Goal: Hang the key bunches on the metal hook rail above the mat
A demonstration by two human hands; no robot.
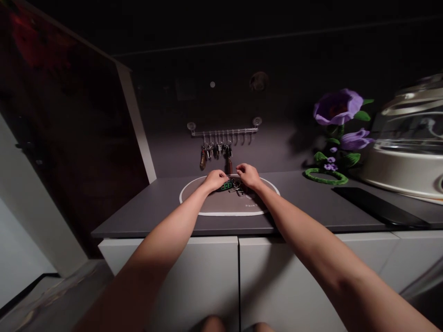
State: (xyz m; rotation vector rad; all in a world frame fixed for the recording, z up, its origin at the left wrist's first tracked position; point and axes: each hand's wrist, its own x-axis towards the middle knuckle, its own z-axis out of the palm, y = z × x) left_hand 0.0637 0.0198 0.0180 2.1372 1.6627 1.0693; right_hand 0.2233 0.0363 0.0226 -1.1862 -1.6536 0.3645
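Observation:
Over an oval grey mat with a white rim (190, 211), my left hand (216, 179) is closed at a black key fob with green-outlined buttons (226, 186). Metal keys on a ring (238, 189) lie to the right of the fob, between my hands. My right hand (247, 174) is just above and right of these keys, its fingers bent together; what they hold, if anything, is too small to make out. Behind the mat, several keys (219, 148) hang from a clear hook rail (224, 133) on the dark wall.
On the right of the dark countertop (138, 207) stand a purple flower decoration (339, 108) with a green ring base (325, 176) and a white appliance with a clear cover (408, 161). A flat black object (380, 206) lies before them. White cabinet doors (207, 276) are below.

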